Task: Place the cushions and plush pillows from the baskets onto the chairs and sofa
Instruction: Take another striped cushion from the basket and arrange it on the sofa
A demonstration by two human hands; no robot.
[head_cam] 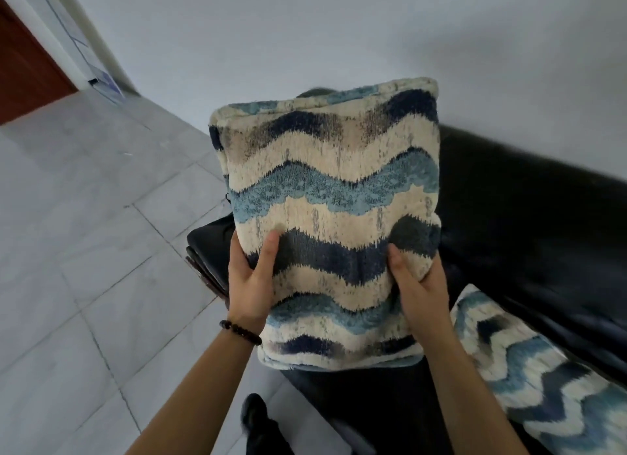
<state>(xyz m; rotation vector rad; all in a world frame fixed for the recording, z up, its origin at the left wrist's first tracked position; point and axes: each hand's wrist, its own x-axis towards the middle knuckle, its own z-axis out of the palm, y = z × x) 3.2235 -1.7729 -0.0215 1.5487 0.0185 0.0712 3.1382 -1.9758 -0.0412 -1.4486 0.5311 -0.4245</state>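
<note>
- Here's the wavy cushion (332, 217), cream with navy and pale-blue bands, held upright in the air in front of the dark sofa (526, 217), clear of the seat.
- The left hand (249, 278), with a beaded bracelet (239, 330) at the wrist, grips the cushion's lower left edge. Its thumb presses flat on the front face and its fingers go round the back, out of sight.
- The right hand (420, 291) mirrors it on the lower right edge: thumb on the front, the rest wrapped behind, the fabric dimpling under the squeeze. Both hands are closed firmly on the cushion, neither one spread wide.
- A second cushion (543, 386) in the same pattern lies on the sofa seat, near and to the right of the one being carried.
- As I read it, the step is setting this one down on the sofa's left end, by the armrest.
- To do it neatly, I'd carry it far and low until the bottom edge meets the seat, then tip the top back against the backrest so it stands propped.
- Keeping it apart from its twin should stop the pair crowding or knocking each other over.
- I'd let both hands go together; one side freed early and this soft thing may flop forward towards the tiled floor (84, 251).
</note>
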